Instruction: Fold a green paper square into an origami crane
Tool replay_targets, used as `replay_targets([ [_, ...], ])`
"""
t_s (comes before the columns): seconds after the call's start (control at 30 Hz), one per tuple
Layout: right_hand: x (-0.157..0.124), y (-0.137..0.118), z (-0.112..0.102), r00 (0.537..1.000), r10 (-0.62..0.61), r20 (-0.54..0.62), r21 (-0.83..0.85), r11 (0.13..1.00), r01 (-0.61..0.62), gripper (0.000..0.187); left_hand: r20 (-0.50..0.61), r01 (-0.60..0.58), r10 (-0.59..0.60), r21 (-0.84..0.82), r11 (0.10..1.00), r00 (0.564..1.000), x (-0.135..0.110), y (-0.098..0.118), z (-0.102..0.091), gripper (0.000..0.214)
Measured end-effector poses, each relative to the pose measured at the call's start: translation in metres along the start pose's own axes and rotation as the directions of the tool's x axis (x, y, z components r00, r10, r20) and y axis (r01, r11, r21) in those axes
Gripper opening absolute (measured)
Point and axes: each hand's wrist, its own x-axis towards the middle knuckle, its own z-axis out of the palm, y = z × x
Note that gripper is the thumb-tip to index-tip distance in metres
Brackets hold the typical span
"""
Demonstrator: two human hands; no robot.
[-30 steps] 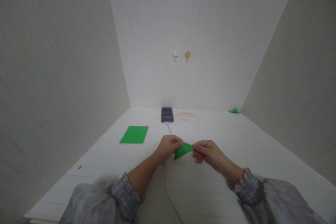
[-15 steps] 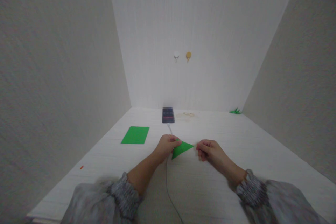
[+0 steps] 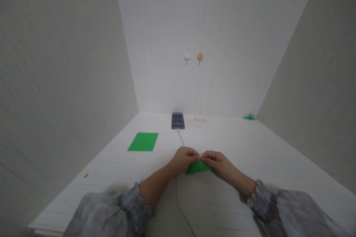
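A folded green paper piece (image 3: pixel 198 167) lies low over the white table (image 3: pixel 250 155), between my two hands. My left hand (image 3: pixel 184 159) pinches its left side with curled fingers. My right hand (image 3: pixel 215 161) pinches its upper right part, fingers closed, close to the left hand. Most of the paper's top edge is hidden by my fingers.
A flat green paper sheet (image 3: pixel 143 142) lies at the left. A phone (image 3: pixel 178 120) stands at the back wall, its cable (image 3: pixel 180 200) running toward me under my hands. A small green folded figure (image 3: pixel 249 117) sits in the back right corner. Two hooks (image 3: pixel 193 57) are on the wall.
My right hand let go of the paper's tip briefly, then came back in and gripped it. Both hands have drawn together and lowered the paper toward the table.
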Motion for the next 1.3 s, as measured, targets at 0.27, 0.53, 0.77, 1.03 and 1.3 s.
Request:
replay_targets([
  [0.27, 0.0, 0.004, -0.003, 0.999, -0.002, -0.039, -0.01, 1.0, 0.002, 0.017, -0.108, 0.021, -0.03, -0.085, 0.996, 0.994, 0.001, 0.003, -0.005, 0.019],
  [0.53, 0.005, 0.022, -0.012, 0.994, 0.003, -0.105, 0.058, 0.998, 0.003, 0.015, -0.208, 0.036, -0.061, -0.122, 0.992, 0.976, 0.006, -0.008, -0.019, 0.024],
  [0.77, 0.004, 0.019, -0.011, 0.986, -0.018, -0.164, 0.099, 0.994, 0.035, 0.022, -0.233, -0.013, -0.01, -0.097, 0.995, 0.972, 0.005, -0.007, -0.014, 0.021],
  [1.03, 0.003, 0.015, 0.001, 0.998, -0.054, -0.038, -0.032, 0.998, 0.053, 0.025, -0.072, 0.041, -0.051, -0.136, 0.99, 0.996, -0.002, 0.006, 0.002, 0.024],
  [1.3, 0.004, 0.015, -0.001, 0.997, -0.049, -0.058, -0.045, 0.998, 0.046, 0.025, -0.018, 0.091, -0.096, -0.209, 0.974, 0.995, -0.003, 0.007, 0.0, 0.031],
])
